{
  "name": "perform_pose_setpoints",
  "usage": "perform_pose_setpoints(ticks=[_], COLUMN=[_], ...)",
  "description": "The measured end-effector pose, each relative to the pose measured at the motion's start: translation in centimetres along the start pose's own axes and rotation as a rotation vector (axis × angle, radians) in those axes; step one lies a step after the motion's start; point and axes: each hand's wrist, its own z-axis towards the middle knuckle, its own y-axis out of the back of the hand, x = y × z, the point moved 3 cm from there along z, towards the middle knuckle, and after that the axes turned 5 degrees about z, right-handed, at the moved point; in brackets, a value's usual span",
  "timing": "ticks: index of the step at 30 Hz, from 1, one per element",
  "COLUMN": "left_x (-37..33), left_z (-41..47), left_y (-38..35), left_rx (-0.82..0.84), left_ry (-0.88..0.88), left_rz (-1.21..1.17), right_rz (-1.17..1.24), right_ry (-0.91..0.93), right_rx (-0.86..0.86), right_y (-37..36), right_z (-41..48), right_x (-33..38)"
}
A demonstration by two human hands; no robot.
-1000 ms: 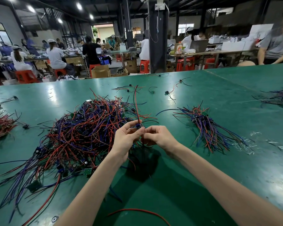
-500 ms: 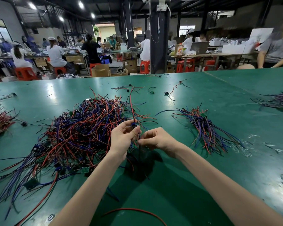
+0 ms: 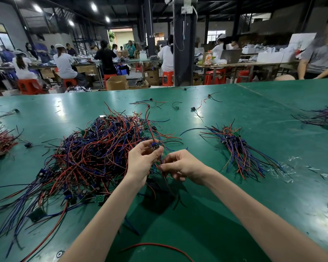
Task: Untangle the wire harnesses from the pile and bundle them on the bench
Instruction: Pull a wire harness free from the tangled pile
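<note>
Nearest us, a loose red wire (image 3: 155, 246) curves across the green tabletop (image 3: 225, 214). Beyond it our left hand (image 3: 142, 159) has its grip clamped on a wire harness (image 3: 149, 127) at its small dark plug (image 3: 155, 146), held above the tabletop. Our right hand (image 3: 184, 167) has its grip pinched on the thin wires hanging below the plug. The big tangled pile (image 3: 83, 156) lies just left of our hands, and a smaller, straighter bundle (image 3: 239, 150) lies well to the right. Farther off are stray short pieces (image 3: 195, 109).

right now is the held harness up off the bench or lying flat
Lifted: left hand pinches the harness at its connector, right hand pinches its wires; shadow falls on the bench below.
</note>
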Motion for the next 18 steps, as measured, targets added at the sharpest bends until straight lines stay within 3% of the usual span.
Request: perform_pose_setpoints(ticks=[18], left_x=[-1.0], left_z=[-0.3], left_y=[-0.2], left_rx=[0.063], left_ry=[0.055], left_rz=[-0.218], right_rz=[-0.043], right_ry=[-0.084], right_rx=[0.062], right_y=[1.2], right_z=[0.1], right_x=[0.1])
